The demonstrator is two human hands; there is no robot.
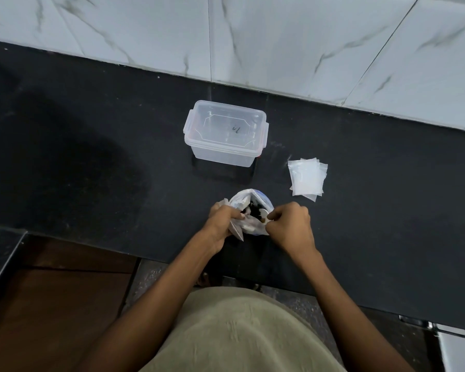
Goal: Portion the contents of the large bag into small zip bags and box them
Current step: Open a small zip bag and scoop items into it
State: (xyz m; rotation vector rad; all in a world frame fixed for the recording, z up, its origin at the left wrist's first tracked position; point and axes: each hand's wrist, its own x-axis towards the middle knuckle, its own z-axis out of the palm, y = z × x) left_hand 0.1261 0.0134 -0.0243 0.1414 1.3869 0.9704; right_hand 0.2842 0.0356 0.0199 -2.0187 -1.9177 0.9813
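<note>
Currently the large white crinkled plastic bag with blue print (pixel 249 210) is being held upright near the front edge of the black stone counter (pixel 91 157), its mouth being pulled apart so that dark contents are showing inside. Its rim is being gripped on the left side by the left hand (pixel 224 224), fingers curled round bunched plastic, and being pinched on the right side by the right hand (pixel 290 224), thumb and fingertips pressed together on the edge. The mouth is being stretched left to right between the two grips, opening upward and slightly away from the body.

The stack of small clear zip bags (pixel 306 178) is lying flat beyond and to the right of the large bag, nearer the right hand, so that hand is judged the likelier one to be sent for a small bag. The clear plastic lidded box (pixel 224 132) is standing directly behind the large bag, well apart from it, its lid clipped on and not yet opened.

Open counter is lying between bag, box and stack; the marble-patterned tiled wall (pixel 306 44) is bounding the far side, and the counter's front edge is lying just beneath the wrists
</note>
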